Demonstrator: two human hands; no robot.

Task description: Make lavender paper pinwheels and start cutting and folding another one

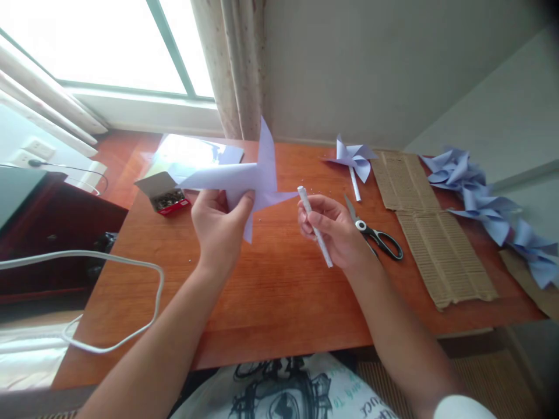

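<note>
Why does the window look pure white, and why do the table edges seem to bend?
Head view: the window is blown out by daylight, which throws glare on the paper sheets by the curtain; the wide lens bows the table edges and walls; the left hand with its pinwheel and the right hand with its paper stick stay sharp.

– What colour is the paper pinwheel [244, 177] at the centre?
– Pale lavender-blue, like the pinwheel pile [489, 203] at three o'clock.
– And the rolled stick [315, 227]?
– White with faint grey print.
– The table [271, 291]?
– Reddish-orange wood grain. Scissors [373, 230] have black handles; the small box [163, 195] at ten o'clock is grey with red. Ribbed cardboard [437, 233] is tan.
</note>
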